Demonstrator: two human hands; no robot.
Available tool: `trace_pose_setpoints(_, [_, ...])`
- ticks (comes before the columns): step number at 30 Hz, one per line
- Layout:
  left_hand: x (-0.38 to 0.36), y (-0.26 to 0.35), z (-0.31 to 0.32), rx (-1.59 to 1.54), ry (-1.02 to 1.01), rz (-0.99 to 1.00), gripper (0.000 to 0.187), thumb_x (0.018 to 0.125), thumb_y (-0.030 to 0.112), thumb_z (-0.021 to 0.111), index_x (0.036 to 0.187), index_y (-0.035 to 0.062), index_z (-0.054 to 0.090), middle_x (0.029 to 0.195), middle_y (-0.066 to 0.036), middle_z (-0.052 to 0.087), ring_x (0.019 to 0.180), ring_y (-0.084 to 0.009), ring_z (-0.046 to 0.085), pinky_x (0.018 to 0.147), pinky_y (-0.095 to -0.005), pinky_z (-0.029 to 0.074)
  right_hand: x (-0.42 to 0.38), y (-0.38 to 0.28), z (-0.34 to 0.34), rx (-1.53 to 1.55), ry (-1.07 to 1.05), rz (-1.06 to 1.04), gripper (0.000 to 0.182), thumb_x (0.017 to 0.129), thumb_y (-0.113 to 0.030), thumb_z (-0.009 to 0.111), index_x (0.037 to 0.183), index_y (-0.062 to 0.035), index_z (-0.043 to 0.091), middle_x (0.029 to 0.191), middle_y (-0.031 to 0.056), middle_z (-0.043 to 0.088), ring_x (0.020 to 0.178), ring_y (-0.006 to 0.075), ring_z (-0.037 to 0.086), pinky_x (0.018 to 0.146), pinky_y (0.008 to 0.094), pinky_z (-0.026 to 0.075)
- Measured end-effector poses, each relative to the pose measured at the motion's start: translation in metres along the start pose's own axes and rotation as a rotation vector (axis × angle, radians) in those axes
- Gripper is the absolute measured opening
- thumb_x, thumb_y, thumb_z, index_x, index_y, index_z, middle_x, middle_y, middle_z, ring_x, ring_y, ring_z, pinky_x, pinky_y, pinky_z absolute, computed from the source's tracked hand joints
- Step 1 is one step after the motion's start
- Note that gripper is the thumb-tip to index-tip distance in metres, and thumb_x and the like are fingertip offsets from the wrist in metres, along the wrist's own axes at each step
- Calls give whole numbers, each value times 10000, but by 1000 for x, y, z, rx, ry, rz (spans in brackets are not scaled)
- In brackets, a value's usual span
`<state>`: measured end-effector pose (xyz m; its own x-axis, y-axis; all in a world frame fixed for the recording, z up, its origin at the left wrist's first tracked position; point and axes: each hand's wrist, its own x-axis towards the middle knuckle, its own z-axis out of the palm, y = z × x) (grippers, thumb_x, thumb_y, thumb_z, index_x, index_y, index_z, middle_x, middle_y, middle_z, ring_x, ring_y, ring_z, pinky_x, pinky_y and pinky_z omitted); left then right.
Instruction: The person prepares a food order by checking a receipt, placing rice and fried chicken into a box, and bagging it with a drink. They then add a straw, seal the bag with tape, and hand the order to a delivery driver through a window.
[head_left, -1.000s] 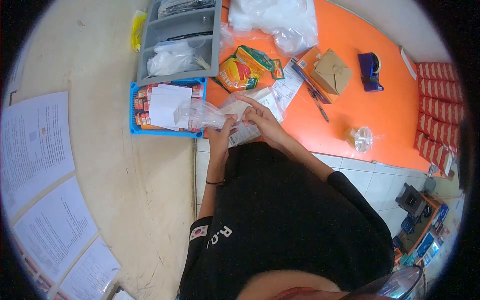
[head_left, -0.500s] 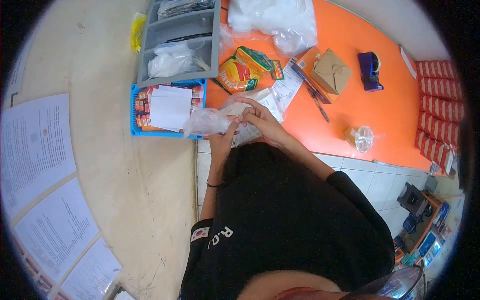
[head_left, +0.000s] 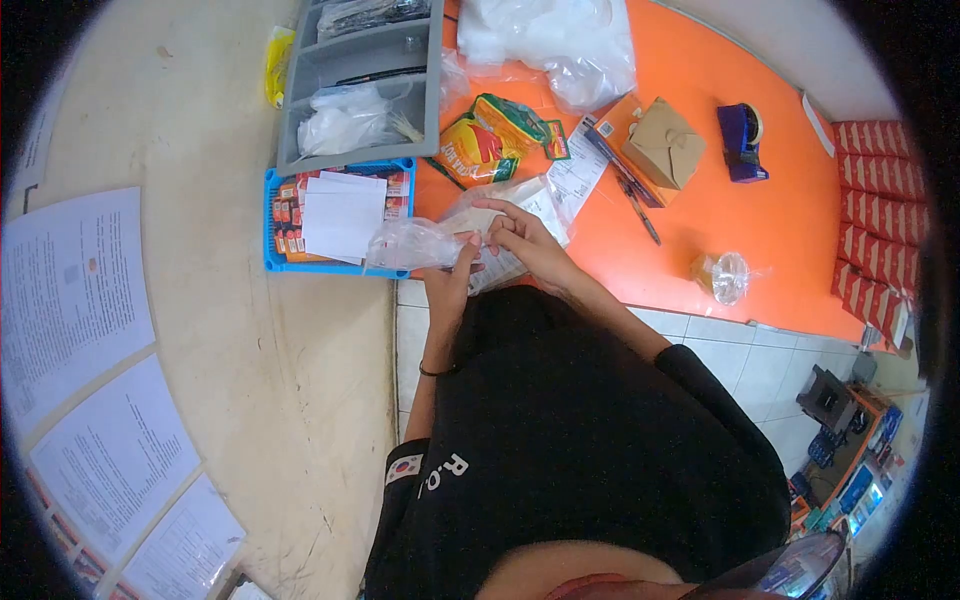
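A clear plastic bag [head_left: 412, 245] is gathered at its neck between my two hands. My left hand [head_left: 450, 272] pinches the bag near its neck, over the right edge of the blue basket [head_left: 268, 225]. Fingers of my right hand [head_left: 525, 238] close on the same neck from the right, with the index finger bent above. Beneath my hands lies a plastic-wrapped packet with a printed label [head_left: 535, 205]. An orange and green pouch [head_left: 485, 140] rests just beyond them.
White papers [head_left: 343, 215] cover small boxes in the basket. A grey divided tray [head_left: 433, 100] sits behind it. Further right are a brown carton [head_left: 660, 145], pens [head_left: 638, 210], a tape dispenser [head_left: 740, 145], a wrapped cup [head_left: 722, 277] and stacked red boxes [head_left: 880, 205].
The fingers of my left and right hands have shifted slightly at the bag's neck, and the bag hangs a little flatter. The whole view has moved slightly.
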<state>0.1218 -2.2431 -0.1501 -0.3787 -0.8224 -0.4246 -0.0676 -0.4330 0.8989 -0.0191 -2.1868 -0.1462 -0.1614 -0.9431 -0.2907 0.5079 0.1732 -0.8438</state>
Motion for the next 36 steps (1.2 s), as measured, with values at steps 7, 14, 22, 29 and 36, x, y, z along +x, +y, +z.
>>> trace_pose_setpoints(7, [6,11,-20,226,-185,109,205,896,163,629,1027,8,657,937,-67,653,804,-136,609,670,-294,538,9,6,-22,-73,-190,61,335,885,-120,641,1193,1,592,868,44,662,846,106,624,764,245,441])
trace_pose_setpoints(14, [24,-12,-13,748,-253,902,190,946,202,552,926,30,632,800,-46,618,675,-138,554,644,-297,442,6,5,-26,-139,-57,97,155,874,-130,659,989,-28,668,945,45,668,831,103,599,761,241,435])
trace_pose_setpoints(22, [18,-2,-1,595,-39,600,315,911,324,606,824,30,530,692,-58,473,605,-181,455,573,-319,379,2,23,-24,-94,145,-95,63,884,-83,632,877,-24,609,953,31,606,861,106,529,804,258,428])
trace_pose_setpoints(29, [23,-6,4,1027,-47,717,352,842,344,645,767,19,533,695,-152,486,691,-338,498,633,-441,390,0,36,-25,53,151,-61,85,899,-79,610,954,-14,604,1014,33,583,983,115,531,894,285,401])
trace_pose_setpoints(36, [32,-13,-3,771,-76,732,298,821,287,651,769,17,538,723,-146,513,694,-343,508,634,-461,401,6,38,-10,-51,223,-306,86,927,-102,580,970,-29,564,1006,33,564,941,102,520,859,268,424])
